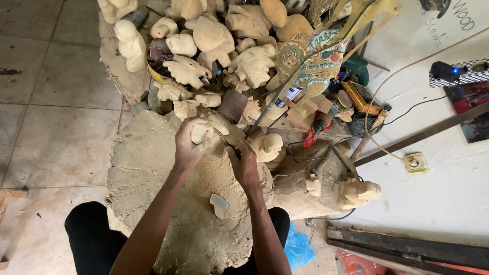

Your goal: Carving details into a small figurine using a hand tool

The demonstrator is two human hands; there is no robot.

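Two hands work at the frame's centre: the left hand [187, 147] has its fingers clamped on a pale wooden carving [200, 133]. At three o'clock of it, the right hand [244, 164] has its fingers closed around a dark carving tool [230, 147], above a big worn stump [153, 168].

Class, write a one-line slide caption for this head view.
Left hand grips a pale wooden carving; right hand works a tool against it.
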